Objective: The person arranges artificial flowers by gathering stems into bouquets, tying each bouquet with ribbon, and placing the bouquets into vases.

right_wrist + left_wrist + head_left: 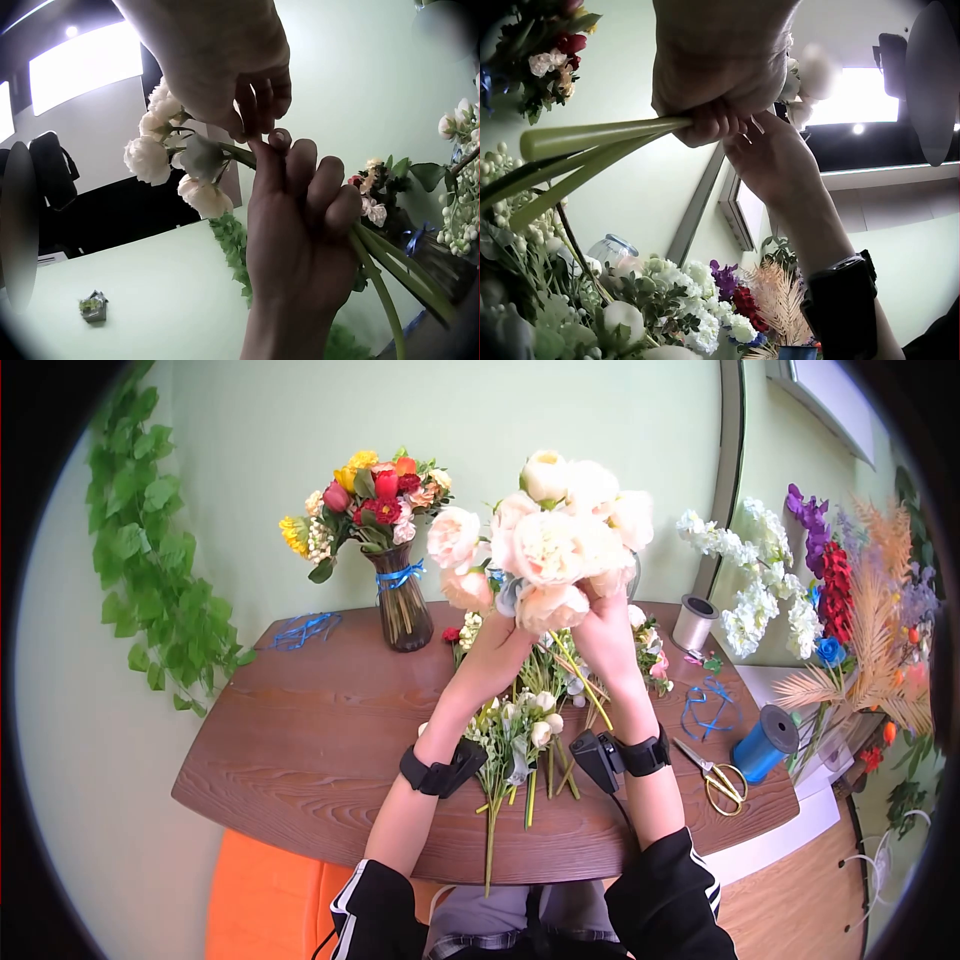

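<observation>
Green wall (280, 420) behind brown wooden table (300, 740); left hand (495, 655) grips stems (592, 136).

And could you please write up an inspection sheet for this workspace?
Surface: brown wooden table, flower sprays across its middle.
Job's things: pale bouquet held up; scissors, blue spool, silver spool at right.
Clutter: loose blue ribbon left and right.
Hands: left hand grips the bouquet's stems; right hand pinches just below the blooms.
Cables: black cable at the right wrist camera.
Surroundings: filled vase at the back; leafy vine on the wall; orange seat below.
</observation>
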A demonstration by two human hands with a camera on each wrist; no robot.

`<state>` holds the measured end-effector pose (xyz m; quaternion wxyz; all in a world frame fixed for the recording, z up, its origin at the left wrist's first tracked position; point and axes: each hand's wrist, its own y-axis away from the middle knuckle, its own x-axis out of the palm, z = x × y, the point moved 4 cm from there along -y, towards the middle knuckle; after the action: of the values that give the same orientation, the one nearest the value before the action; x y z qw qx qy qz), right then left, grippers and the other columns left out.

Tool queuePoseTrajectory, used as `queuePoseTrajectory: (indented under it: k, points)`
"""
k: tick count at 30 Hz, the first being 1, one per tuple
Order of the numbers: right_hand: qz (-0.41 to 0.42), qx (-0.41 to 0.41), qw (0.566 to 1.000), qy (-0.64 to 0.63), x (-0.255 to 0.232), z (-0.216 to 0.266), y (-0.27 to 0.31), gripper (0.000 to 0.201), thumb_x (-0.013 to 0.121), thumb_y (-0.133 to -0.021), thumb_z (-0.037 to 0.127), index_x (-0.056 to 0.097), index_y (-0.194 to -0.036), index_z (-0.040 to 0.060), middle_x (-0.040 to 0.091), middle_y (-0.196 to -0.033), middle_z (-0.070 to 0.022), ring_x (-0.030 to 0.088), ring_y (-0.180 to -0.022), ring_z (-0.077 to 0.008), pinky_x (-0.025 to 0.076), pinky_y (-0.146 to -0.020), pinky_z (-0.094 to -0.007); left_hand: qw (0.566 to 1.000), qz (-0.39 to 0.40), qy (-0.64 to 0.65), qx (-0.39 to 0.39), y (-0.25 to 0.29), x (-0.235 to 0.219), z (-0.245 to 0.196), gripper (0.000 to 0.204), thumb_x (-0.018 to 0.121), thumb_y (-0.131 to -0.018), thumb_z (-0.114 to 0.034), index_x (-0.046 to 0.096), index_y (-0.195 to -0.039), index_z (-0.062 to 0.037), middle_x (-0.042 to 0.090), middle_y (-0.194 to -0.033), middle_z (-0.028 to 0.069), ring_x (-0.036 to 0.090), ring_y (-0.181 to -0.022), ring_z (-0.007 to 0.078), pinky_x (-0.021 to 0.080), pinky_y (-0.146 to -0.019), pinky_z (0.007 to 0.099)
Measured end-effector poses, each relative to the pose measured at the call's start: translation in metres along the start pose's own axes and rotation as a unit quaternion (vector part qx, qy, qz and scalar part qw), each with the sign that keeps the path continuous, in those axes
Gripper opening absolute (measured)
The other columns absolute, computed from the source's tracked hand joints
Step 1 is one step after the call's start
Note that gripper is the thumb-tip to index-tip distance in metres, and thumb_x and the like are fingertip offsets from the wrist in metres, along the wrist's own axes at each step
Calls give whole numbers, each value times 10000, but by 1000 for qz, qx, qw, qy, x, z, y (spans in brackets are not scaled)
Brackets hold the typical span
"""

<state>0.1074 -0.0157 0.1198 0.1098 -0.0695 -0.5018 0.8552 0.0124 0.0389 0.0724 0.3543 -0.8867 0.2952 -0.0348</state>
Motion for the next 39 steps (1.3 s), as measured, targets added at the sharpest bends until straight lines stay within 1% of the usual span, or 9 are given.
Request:
queuePoseTrajectory:
  k: [3, 6, 10, 15, 26, 33, 36, 38, 39]
  points:
    - [17, 13, 999, 28, 3, -7, 2, 241, 484, -770, 58, 522, -988, -38, 600, -873, -116, 564, -809, -142, 425, -713, -254, 999, -1, 29, -44, 1, -3, 9, 210, 366, -884, -273, 444, -800, -97, 305, -575, -79, 242, -466, 6, 180, -395, 162]
    - [73, -8, 994, 85, 8, 5, 0, 270, 474, -766, 87, 507, -1002, -40, 587, -888, -141, 567, -815, -184, 423, -723, -270, 994, -60, 47, -74, 2, -7, 9, 201, 393, -821, -145, 487, -878, 23, 462, -669, -25, 383, -595, 41, 316, -501, 206]
    - [158, -39, 980, 116, 18, 11, -1, 393, 488, -773, 145, 430, -1121, -29, 531, -1019, -186, 506, -957, -228, 384, -810, -304, 994, -107, 28, -18, 0, -11, -5, 218, 383, -851, -178, 487, -825, 11, 439, -617, -33, 371, -564, 40, 296, -474, 208]
    - [166, 74, 977, 113, 7, -6, -1, 341, 428, -837, 195, 455, -1129, 21, 537, -1051, -120, 494, -987, -194, 361, -847, -295, 986, -164, 27, -22, -3, -41, -4, 357, 377, -872, -350, 377, -611, -107, 306, -488, -66, 271, -405, 13, 201, -353, 188]
    - [314, 244, 793, 461, -24, -123, 30, 395, 643, -631, 257, 544, -907, -7, 576, -822, -182, 562, -800, -289, 446, -737, -341, 967, -237, 96, 21, 3, -85, -31, 400, 352, -861, -430, 299, -591, -140, 241, -473, -76, 207, -343, 3, 160, -295, 166]
    - [263, 140, 792, 533, -6, -151, 47, 202, 494, -714, 84, 467, -890, -12, 560, -722, -196, 557, -753, -342, 465, -632, -399, 968, -226, 105, 34, 5, -89, -34, 359, 340, -877, -390, 292, -626, -138, 234, -507, -68, 186, -369, 5, 127, -309, 167]
    - [185, 189, 851, 453, -14, -141, 33, 163, 432, -744, 66, 466, -868, -33, 562, -702, -201, 563, -704, -347, 463, -621, -408, 968, -227, 104, 35, 5, -88, -34, 350, 337, -882, -375, 285, -631, -136, 230, -515, -65, 176, -372, 6, 112, -311, 166]
    - [116, 91, 881, 449, -24, -126, 20, 168, 397, -749, 26, 423, -882, -72, 560, -639, -219, 572, -635, -354, 461, -608, -423, 969, -223, 100, 36, 5, -89, -34, 358, 344, -876, -390, 296, -630, -135, 239, -508, -66, 191, -372, 5, 129, -312, 168]
    - [100, 157, 884, 429, -33, -127, 17, 172, 423, -767, 70, 404, -890, -49, 557, -655, -211, 572, -631, -341, 461, -590, -408, 970, -221, 96, 35, 6, -90, -35, 367, 351, -870, -405, 305, -627, -135, 247, -501, -68, 207, -371, 4, 147, -313, 169]
